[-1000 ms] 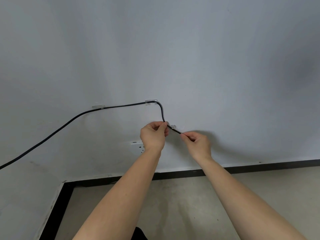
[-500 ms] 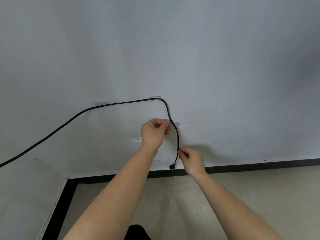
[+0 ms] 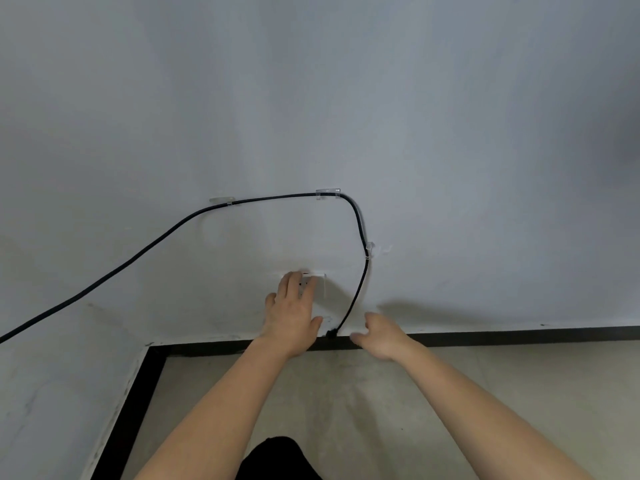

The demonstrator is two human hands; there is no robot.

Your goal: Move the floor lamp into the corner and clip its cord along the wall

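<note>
A black lamp cord (image 3: 145, 250) climbs the white wall from the lower left. It passes through a clear clip (image 3: 222, 200), then a second clear clip (image 3: 327, 193), bends down through a third clip (image 3: 369, 250) and hangs free, ending in a black plug (image 3: 331, 333) near the baseboard. My left hand (image 3: 293, 313) is open, fingers spread over a white wall socket (image 3: 318, 285). Just right of the plug, my right hand (image 3: 382, 334) is open and not touching the cord. The lamp itself is out of view.
A black baseboard (image 3: 519, 333) runs along the wall's foot and turns at the corner (image 3: 152, 351) on the left. Beige floor (image 3: 346, 393) lies below. A dark shape (image 3: 277, 459) sits at the bottom edge between my forearms.
Both hands have let go of the cord, which now hangs down from the third clip. My left hand dropped to the socket; my right hand opened beside the plug.
</note>
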